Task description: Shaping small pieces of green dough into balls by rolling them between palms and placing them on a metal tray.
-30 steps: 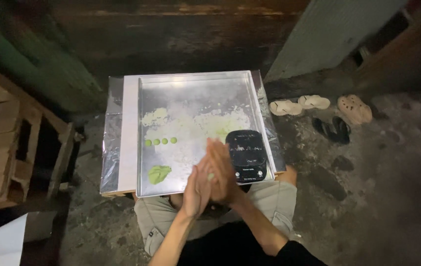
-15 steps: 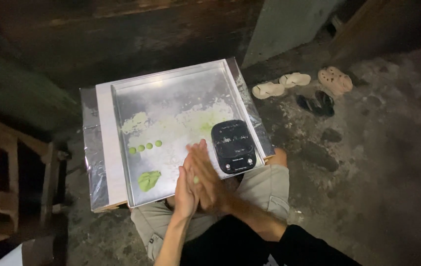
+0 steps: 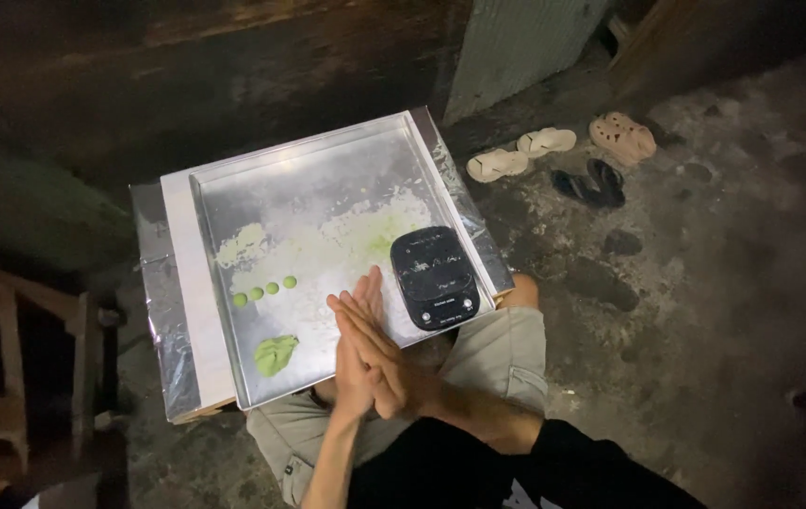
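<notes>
left hand point(image 3: 354, 372) & right hand point(image 3: 386, 351) pressed palm to palm over the near edge of the metal tray point(image 3: 233, 193), fingers straight and flat together; can't tell if a bit of dough sits between the palms. green dough lump point(image 3: 276, 354) lies on the tray's near-left part: looks soft, light, prob a bit sticky, best pinched off at its edge. four small dough balls point(image 3: 263, 290) in a row just beyond it, easily squashed. tray also holds flour smears & a black scale point(image 3: 434, 276) at its right side.
</notes>
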